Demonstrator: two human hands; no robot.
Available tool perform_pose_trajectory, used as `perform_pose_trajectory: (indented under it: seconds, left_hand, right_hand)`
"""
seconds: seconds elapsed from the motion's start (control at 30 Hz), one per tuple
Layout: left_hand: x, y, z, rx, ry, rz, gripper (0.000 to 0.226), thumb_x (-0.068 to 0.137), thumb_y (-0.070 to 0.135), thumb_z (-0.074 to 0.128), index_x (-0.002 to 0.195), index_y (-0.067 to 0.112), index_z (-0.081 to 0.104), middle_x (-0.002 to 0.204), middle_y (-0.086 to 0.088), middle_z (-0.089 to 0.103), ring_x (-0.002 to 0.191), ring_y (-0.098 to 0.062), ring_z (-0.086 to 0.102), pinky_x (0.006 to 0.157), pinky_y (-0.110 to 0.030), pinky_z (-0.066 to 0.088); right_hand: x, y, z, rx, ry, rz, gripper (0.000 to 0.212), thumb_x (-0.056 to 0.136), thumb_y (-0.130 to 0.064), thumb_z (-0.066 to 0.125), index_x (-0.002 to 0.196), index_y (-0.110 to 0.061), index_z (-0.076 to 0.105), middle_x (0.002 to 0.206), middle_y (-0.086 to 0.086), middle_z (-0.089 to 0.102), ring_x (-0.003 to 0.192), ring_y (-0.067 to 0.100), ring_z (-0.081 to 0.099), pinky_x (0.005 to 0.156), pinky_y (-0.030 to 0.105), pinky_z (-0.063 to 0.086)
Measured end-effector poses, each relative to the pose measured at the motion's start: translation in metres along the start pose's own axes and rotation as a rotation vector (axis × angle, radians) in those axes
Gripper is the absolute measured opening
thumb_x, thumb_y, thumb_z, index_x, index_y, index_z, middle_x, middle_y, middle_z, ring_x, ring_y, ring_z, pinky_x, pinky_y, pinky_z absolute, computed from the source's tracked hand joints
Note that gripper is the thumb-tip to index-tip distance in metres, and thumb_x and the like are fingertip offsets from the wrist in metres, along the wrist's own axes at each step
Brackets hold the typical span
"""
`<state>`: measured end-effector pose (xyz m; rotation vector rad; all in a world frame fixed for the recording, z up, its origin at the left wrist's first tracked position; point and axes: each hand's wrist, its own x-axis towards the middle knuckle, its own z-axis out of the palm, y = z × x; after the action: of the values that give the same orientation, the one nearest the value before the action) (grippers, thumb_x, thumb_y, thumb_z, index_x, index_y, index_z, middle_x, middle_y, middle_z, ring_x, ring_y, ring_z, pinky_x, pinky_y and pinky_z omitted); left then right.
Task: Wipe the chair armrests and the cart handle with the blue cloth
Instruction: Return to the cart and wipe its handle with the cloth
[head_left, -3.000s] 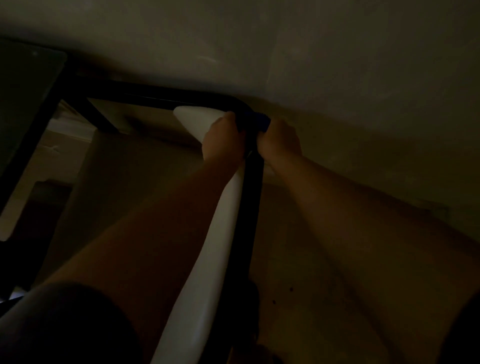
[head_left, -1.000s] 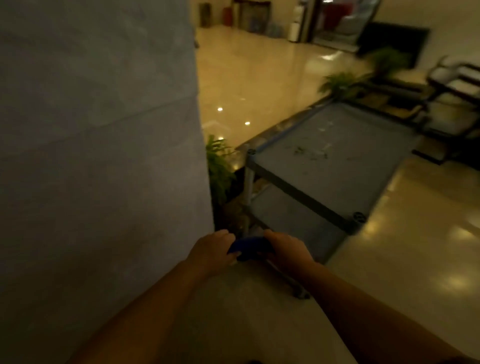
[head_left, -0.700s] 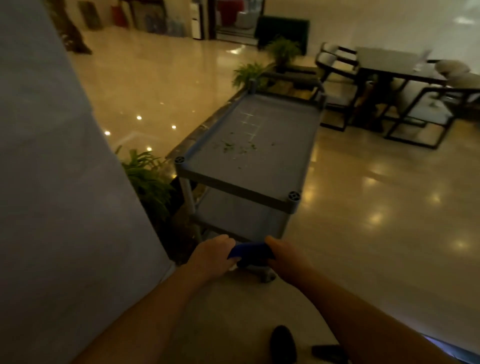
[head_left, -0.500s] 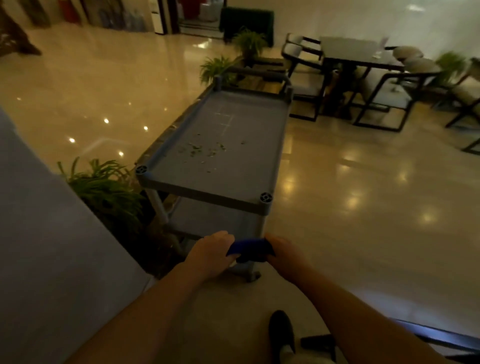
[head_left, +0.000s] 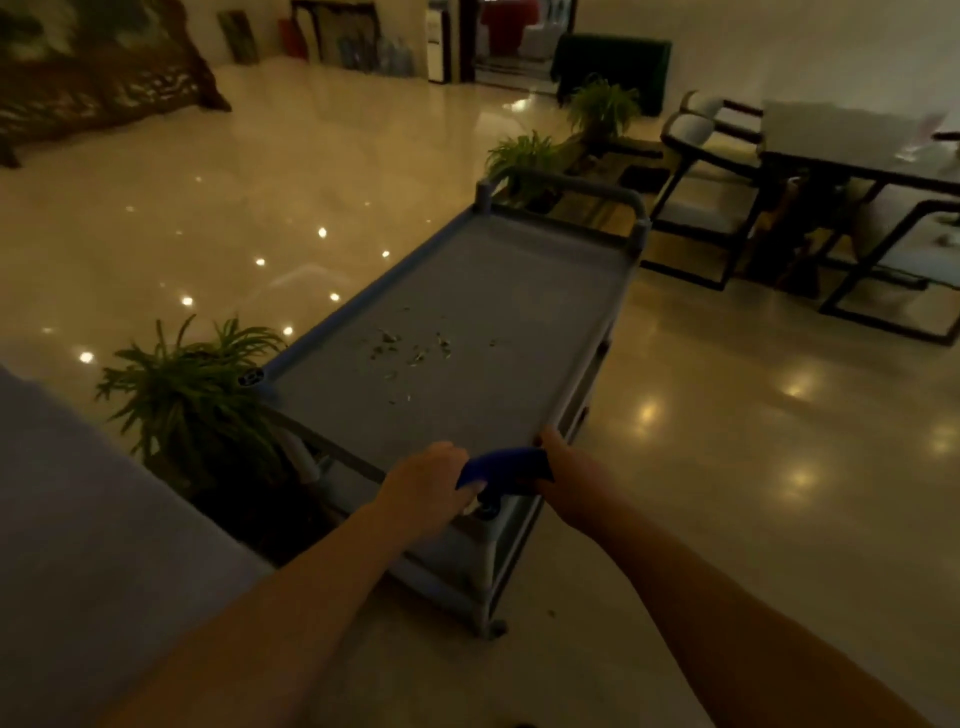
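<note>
A grey cart (head_left: 483, 322) with a flat top tray stands in front of me, small green scraps scattered on it. Its curved handle (head_left: 566, 184) rises at the far end. I hold the blue cloth (head_left: 506, 465) bunched between both hands over the cart's near right corner. My left hand (head_left: 428, 486) grips the cloth's left end and my right hand (head_left: 563, 470) its right end. Chairs with dark armrests (head_left: 711, 130) stand at the back right around a dark table (head_left: 852, 140).
A grey pillar (head_left: 78, 545) fills the near left. Potted plants sit left of the cart (head_left: 192, 389) and beyond its far end (head_left: 530, 156). Shiny floor (head_left: 753, 441) lies to the right. A carved wooden bench (head_left: 98, 78) stands at the far left.
My view swung from a chair armrest to the cart and moved closer. Both hands kept the blue cloth between them and now reach over the cart's near corner.
</note>
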<state>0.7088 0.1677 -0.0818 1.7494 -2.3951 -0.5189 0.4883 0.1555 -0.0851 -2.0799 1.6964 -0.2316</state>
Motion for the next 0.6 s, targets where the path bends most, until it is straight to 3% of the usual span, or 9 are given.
perform_pose_trajectory:
  seconds: [0.17,0.27,0.37,0.6]
  left_hand:
    - [0.029,-0.01,0.009,0.007,-0.018,-0.152,0.028,0.094,0.046,0.052,0.096,0.018,0.051,0.09,-0.002,0.048,0.073,-0.017,0.046,0.067,-0.03,0.039]
    - [0.053,-0.021,0.016,0.027,-0.089,-0.201,0.032,0.094,0.046,0.05,0.103,0.014,0.053,0.102,-0.008,0.053,0.084,-0.023,0.052,0.073,-0.032,0.041]
    - [0.071,-0.031,0.03,-0.043,-0.145,-0.267,0.036,0.095,0.045,0.049,0.108,0.012,0.055,0.109,-0.01,0.055,0.096,-0.028,0.057,0.084,-0.038,0.047]
    - [0.075,-0.04,0.05,-0.171,-0.143,-0.337,0.035,0.096,0.047,0.049,0.107,0.014,0.054,0.109,-0.01,0.056,0.094,-0.028,0.057,0.081,-0.038,0.047]
  right_hand:
    - [0.051,0.004,0.0,-0.119,-0.046,-0.045,0.034,0.09,-0.033,0.059,0.109,-0.022,0.033,0.084,0.001,0.057,0.069,0.021,0.06,0.058,0.036,0.051]
    - [0.083,0.009,0.004,-0.199,-0.062,-0.139,0.026,0.09,-0.031,0.059,0.104,-0.018,0.042,0.102,0.006,0.056,0.089,0.025,0.056,0.068,0.033,0.043]
    - [0.108,0.013,0.008,-0.252,-0.098,-0.184,0.031,0.085,-0.031,0.064,0.107,-0.016,0.048,0.114,0.007,0.049,0.105,0.028,0.047,0.081,0.035,0.041]
    - [0.148,0.016,0.009,-0.333,-0.204,-0.266,0.032,0.086,-0.035,0.064,0.109,-0.016,0.053,0.111,0.006,0.05,0.102,0.028,0.047,0.082,0.034,0.041]
